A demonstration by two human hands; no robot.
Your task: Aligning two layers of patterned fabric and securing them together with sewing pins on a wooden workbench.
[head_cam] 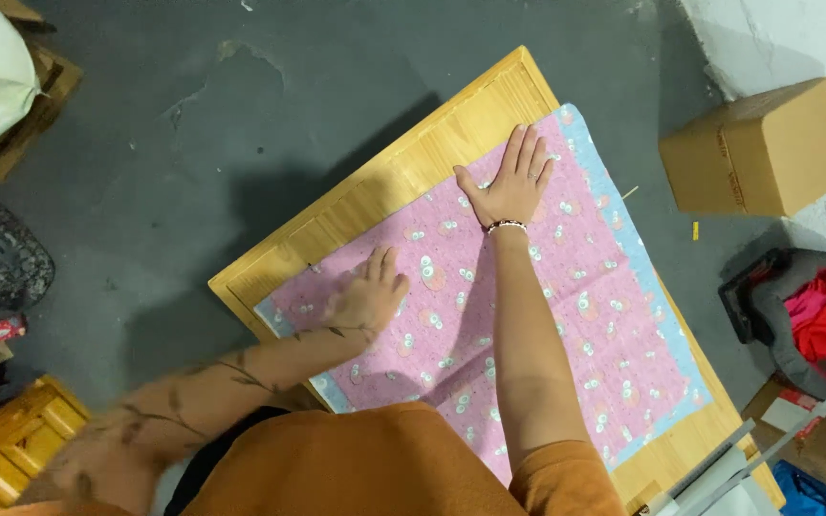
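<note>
While you lean over the low rectangular light-wood table, your right hand lies flat and released on the pink cloth with a pale blue border and a print of small round-eyed figures, fingers together and pointing toward one o'clock, a beaded bracelet at the wrist. Your left hand also rests palm-down on the cloth, nearer its eight o'clock end, fingers loosely spread and gripping nothing; it is slightly blurred, so finer detail of the fingers cannot be told. The cloth is spread flat on the tabletop, its long axis running from about ten o'clock down to four o'clock, parallel to the table's long side, with the blue border showing along its three o'clock edge and at its eight o'clock corner. A strip of bare wood shows beside the cloth at eleven o'clock. The table stands on a dark grey concrete floor. At two o'clock from the cloth, well apart from it, a closed brown cardboard box sits by the white wall. At three o'clock lies a grey bag holding red fabric. A small wooden crate is at eight o'clock.
</note>
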